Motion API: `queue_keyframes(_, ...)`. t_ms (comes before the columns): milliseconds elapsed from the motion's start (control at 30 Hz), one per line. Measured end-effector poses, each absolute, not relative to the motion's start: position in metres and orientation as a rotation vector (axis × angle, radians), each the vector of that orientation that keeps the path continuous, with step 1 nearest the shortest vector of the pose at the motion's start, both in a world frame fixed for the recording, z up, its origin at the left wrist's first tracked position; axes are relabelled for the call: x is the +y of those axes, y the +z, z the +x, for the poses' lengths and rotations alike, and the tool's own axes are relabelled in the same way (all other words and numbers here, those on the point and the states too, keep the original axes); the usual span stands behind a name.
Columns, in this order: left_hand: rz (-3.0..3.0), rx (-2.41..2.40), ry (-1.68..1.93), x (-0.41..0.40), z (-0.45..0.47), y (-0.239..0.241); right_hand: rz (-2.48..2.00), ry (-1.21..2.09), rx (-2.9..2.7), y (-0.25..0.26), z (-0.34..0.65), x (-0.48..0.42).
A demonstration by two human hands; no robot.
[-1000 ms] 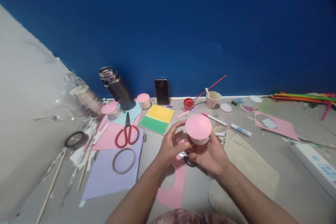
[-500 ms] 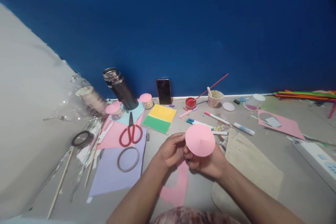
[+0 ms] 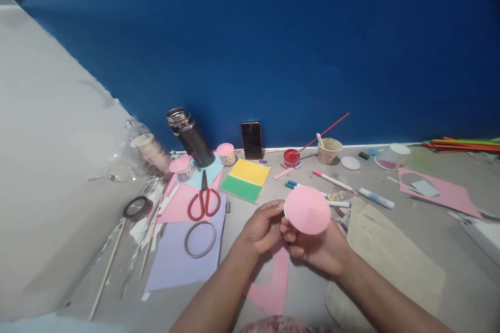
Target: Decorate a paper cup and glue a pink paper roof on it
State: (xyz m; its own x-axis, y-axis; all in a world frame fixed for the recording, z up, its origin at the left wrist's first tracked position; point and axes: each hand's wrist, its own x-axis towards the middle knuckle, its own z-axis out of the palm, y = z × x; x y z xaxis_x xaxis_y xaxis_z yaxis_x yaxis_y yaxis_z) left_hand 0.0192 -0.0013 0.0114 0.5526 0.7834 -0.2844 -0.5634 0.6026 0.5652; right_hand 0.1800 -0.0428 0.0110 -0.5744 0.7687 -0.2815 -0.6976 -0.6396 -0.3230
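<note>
Both my hands meet low in the middle of the view, above the grey floor. Between them is a small paper cup topped with a pink paper cone (image 3: 307, 209), tilted so the pink face points at me and hides the cup body. My right hand (image 3: 322, 247) cradles it from below and behind, fingers curled. My left hand (image 3: 263, 226) pinches its left edge with closed fingers. Under my hands lies a pink paper sheet with round cut-outs (image 3: 271, 283).
Red scissors (image 3: 203, 200) lie on pink and lilac paper (image 3: 183, 250) with a tape ring (image 3: 200, 239). A dark flask (image 3: 190, 137), two pink-topped cups (image 3: 182, 166), a phone (image 3: 251, 140), red paint pot (image 3: 291, 156), markers (image 3: 332, 181), glue stick (image 3: 376, 198) and brown paper (image 3: 390, 260) lie about.
The cup has tipped from upright until its pink top faces me. My left fingers have closed onto its edge. The view has shifted so everything sits a little further right.
</note>
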Motion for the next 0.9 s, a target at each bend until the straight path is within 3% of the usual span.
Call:
queue_keyframes(333,0.227,0.662,0.84,0.008,0.011,0.026,-0.653,1.942,-0.31,-0.003,0.198,-0.023)
queue_keyframes(900,0.18,0.804,0.831,0.002,0.023,0.028,-0.66,1.838,-0.481,-0.001,0.19,-0.027)
